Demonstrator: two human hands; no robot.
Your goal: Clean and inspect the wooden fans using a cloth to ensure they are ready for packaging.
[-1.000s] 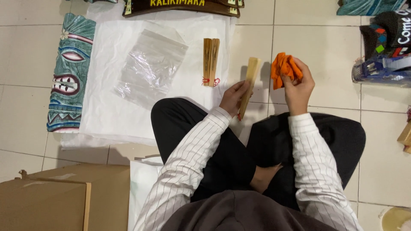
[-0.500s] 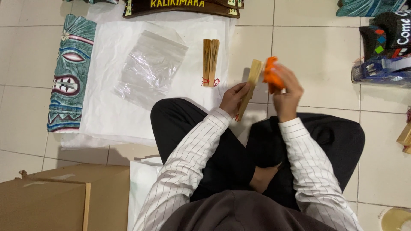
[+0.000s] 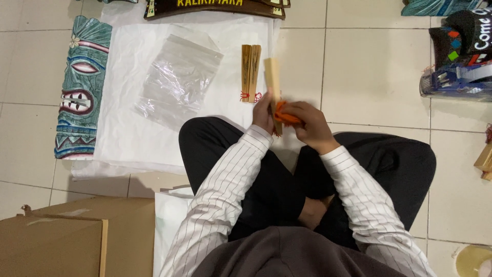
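My left hand (image 3: pixel 263 111) grips a folded wooden fan (image 3: pixel 272 82) by its lower end, holding it upright over my lap. My right hand (image 3: pixel 306 124) clutches an orange cloth (image 3: pixel 283 116) and presses it against the fan's lower part, right beside my left hand. Two more folded wooden fans (image 3: pixel 250 73) with red tassels lie side by side on a white sheet (image 3: pixel 128 133) just beyond my hands. A clear plastic bag (image 3: pixel 179 79) lies flat on the same sheet, to the left.
A carved turquoise mask (image 3: pixel 82 87) lies at the left of the sheet. A dark wooden sign (image 3: pixel 215 6) is at the top. A cardboard box (image 3: pixel 66 241) sits bottom left, a tape dispenser (image 3: pixel 456 79) and painted items at right, a tape roll (image 3: pixel 474 260) bottom right.
My right hand has come in from the right with the orange cloth and now meets the fan. My left hand has tilted the fan more upright.
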